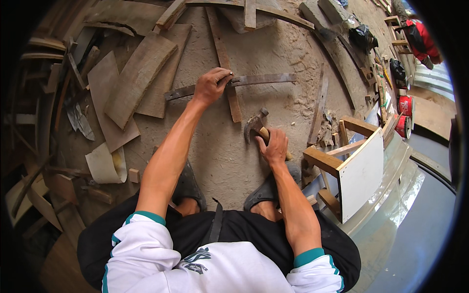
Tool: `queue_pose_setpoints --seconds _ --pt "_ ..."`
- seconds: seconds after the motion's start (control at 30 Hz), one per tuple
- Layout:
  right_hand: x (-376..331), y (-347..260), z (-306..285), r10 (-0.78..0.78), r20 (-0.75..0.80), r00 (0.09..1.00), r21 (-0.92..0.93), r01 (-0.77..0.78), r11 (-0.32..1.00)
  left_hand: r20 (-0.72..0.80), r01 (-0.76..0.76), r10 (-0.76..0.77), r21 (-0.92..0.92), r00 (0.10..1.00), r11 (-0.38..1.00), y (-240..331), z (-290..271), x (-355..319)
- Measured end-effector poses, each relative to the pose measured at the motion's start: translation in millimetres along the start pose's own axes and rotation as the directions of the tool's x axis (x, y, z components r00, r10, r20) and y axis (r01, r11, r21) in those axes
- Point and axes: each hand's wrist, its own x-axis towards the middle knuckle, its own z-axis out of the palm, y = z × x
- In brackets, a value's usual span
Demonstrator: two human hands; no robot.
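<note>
Over a crossing of two narrow wooden strips, my left hand [213, 86] is closed in a pinch. Between its fingertips is what looks like a small nail [231, 73], mostly hidden. One dark strip [268, 78] runs left to right on top of a longer brown strip [234, 103], and both lie on the ground. My right hand [275, 146] is wrapped round the wooden handle of a claw hammer [255, 126]. The hammer's metal head is up and to the left of that hand, apart from the strips.
Weathered boards [141, 73] pile up on the left, with a curved pale sheet [105, 163] nearer me. On my right stands a wooden frame with a white panel [361, 176], beside a grey sheet surface [420, 224]. Red cans [403, 126] and a person in red [424, 41] are farther right.
</note>
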Motion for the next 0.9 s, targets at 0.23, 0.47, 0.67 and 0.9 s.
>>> queue_pose_setpoints --seconds 0.23,0.47,0.67,0.9 --pt "1 2 7 0.004 0.028 1.0 -0.092 -0.001 0.996 -0.007 0.012 -0.011 0.028 1.0 1.0 2 4 0" --pt "10 -14 9 0.149 -0.002 0.989 0.142 -0.147 0.979 -0.045 -0.034 0.035 0.028 0.998 0.999 2 4 -1" --pt "74 -51 -17 0.219 -0.044 0.975 0.466 -0.174 0.867 -0.07 -0.073 0.077 0.059 0.995 0.996 4 5 -3" --pt "123 -111 -59 0.236 0.05 0.971 0.673 -0.207 0.71 -0.107 -0.119 0.127 0.082 0.986 0.989 2 9 -7"
